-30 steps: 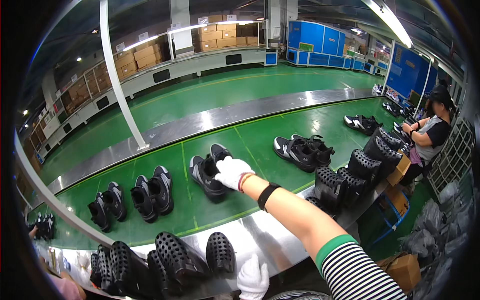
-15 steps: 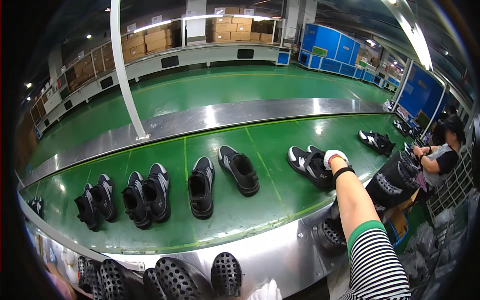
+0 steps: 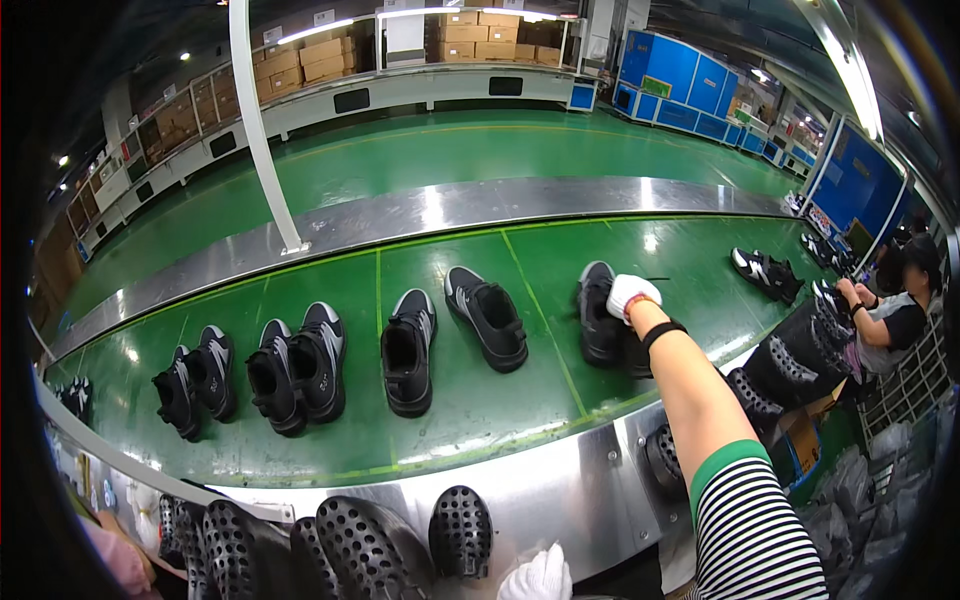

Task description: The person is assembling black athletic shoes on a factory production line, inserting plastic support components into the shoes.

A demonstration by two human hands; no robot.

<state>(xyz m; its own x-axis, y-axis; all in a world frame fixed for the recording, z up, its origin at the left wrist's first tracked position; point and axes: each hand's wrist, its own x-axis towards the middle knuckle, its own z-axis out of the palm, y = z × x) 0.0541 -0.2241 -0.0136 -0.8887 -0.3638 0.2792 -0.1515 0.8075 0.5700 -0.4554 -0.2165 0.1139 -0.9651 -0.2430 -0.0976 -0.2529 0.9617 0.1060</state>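
Note:
My right hand (image 3: 634,296), in a white glove, reaches over the conveyor belt and grips one sneaker (image 3: 636,357) of a pair. The glove hides most of that shoe and the exact finger placement. Against its left side stands the other sneaker (image 3: 598,315), black with a grey toe. My left hand (image 3: 538,577), also gloved in white, shows only in part at the lower edge, fingers pointing up and loosely stretched, with nothing seen in them. Beside it a black perforated sole-shaped piece (image 3: 461,530) stands at the metal edge.
More sneakers stand along the green belt (image 3: 450,435), among them a single shoe (image 3: 487,318) and a pair (image 3: 297,368). Several black perforated pieces (image 3: 365,545) line the near side. A metal post (image 3: 262,130) rises at the far edge. A co-worker (image 3: 890,315) sits at the right.
My right hand has shifted left and farther away; the sneaker pair under it has turned, toes now pointing more straight away from me. My left hand shows slightly more at the lower edge.

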